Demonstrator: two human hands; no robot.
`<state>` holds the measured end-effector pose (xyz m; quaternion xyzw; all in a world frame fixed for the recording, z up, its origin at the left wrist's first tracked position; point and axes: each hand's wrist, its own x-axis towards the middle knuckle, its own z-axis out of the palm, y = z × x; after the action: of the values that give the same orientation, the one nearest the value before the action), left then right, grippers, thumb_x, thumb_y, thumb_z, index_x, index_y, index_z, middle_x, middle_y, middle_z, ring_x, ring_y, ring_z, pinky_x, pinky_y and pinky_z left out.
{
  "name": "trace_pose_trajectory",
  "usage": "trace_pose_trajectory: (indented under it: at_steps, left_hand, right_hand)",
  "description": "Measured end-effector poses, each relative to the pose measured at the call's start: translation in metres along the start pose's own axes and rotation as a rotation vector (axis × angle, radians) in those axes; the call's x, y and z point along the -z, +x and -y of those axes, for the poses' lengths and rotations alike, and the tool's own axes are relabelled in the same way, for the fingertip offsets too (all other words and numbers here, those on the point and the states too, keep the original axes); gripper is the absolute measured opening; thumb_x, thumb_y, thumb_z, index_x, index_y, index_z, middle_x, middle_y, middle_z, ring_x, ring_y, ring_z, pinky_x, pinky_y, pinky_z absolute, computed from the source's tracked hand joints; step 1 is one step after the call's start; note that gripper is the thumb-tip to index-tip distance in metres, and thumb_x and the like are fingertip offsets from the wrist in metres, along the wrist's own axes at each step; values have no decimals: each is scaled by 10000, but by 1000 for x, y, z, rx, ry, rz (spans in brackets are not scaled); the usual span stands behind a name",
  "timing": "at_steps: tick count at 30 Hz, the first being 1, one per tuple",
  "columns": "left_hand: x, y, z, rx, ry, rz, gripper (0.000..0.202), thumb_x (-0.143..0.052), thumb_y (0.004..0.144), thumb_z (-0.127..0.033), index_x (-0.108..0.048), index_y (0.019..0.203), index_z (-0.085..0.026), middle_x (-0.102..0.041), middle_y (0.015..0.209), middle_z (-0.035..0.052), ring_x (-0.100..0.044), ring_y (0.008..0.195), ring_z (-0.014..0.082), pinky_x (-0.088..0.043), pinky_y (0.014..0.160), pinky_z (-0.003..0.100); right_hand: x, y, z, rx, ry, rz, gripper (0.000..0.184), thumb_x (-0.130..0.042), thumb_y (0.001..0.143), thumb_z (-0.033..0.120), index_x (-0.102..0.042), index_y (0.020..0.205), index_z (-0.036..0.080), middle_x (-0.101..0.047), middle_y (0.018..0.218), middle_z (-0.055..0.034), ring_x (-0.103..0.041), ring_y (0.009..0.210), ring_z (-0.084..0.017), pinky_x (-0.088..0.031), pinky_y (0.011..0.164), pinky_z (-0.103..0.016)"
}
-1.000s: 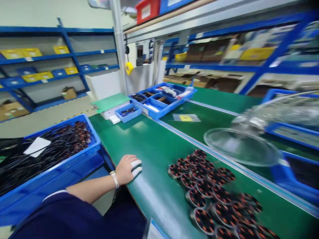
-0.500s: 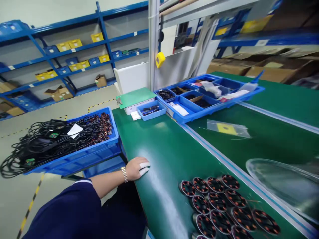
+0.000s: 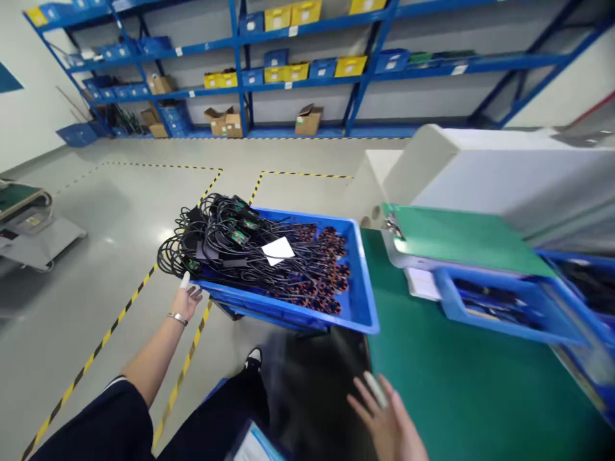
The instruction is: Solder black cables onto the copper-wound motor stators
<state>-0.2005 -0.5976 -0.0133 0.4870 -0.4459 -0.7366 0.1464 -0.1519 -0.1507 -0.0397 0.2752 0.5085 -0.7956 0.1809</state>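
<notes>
My left hand [image 3: 188, 301] is stretched out at the near left corner of a blue crate [image 3: 364, 275]. Its fingers are apart, with a white cover on one of them; whether they touch the crate I cannot tell. Black cables [image 3: 230, 256] with small green circuit boards fill the crate's left side and hang over its end. At the right end lie several copper-wound motor coils [image 3: 331, 269]. A white paper slip [image 3: 277, 250] rests on the cables. My right hand [image 3: 384, 416], slightly blurred, is spread and empty by the edge of the green workbench [image 3: 461, 390].
On the bench stand a blue tray of pens [image 3: 500, 304], a white pad [image 3: 422, 283] and a green clipboard [image 3: 461, 237]. Blue shelving [image 3: 307, 83] with yellow and blue bins lines the wall. A grey cart [image 3: 41, 224] stands at left. Striped tape [image 3: 120, 320] marks the floor.
The view has swung left toward the crate. My left hand has left the bench top and reached the crate's left end. My right hand has come into view.
</notes>
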Motion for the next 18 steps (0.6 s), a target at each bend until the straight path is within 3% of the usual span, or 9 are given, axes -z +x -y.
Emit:
trace_pose_trajectory:
  at_steps: [3, 7, 11, 15, 18]
  left_hand:
    - [0, 26, -16, 124, -57, 28, 352, -565, 721, -473, -548, 901, -170, -548, 774, 41, -579, 683, 171, -470, 731, 362]
    - [2, 25, -16, 243, -85, 105, 243, -638, 667, -359, -580, 797, -163, -572, 726, 27, -584, 680, 187, -459, 762, 434]
    - [1, 26, -15, 295, -136, 144, 151, -628, 620, -196, -561, 753, -170, -583, 688, 4, -605, 683, 208, -469, 756, 465]
    - [-4, 32, -11, 228, -208, 73, 105, -547, 579, -128, -507, 662, -177, -568, 592, -23, -591, 624, 170, -494, 750, 396]
    - [4, 27, -7, 188, -229, 29, 115, -518, 531, -101, -488, 614, -176, -564, 545, -29, -591, 619, 168, -500, 741, 368]
  right_hand:
    - [-49, 62, 42, -91, 123, -81, 437, -622, 651, 546, -546, 1004, 300, -567, 1124, -30, -531, 1040, -282, -444, 842, -557]
    - [-70, 107, 80, -243, 131, -161, 277, -638, 636, 342, -587, 886, 234, -663, 862, -36, -628, 791, -268, -482, 762, -558]
    - [-70, 121, 91, -293, -17, -203, 216, -638, 578, 198, -595, 789, 181, -665, 736, -64, -643, 720, -273, -536, 697, -459]
    - [-72, 127, 89, -242, -124, -184, 171, -660, 533, 120, -581, 678, 166, -633, 604, -45, -634, 593, -230, -554, 566, -310]
    - [-74, 124, 84, -215, -150, -181, 158, -674, 523, 133, -551, 617, 166, -593, 516, -9, -585, 457, -177, -519, 443, -255]
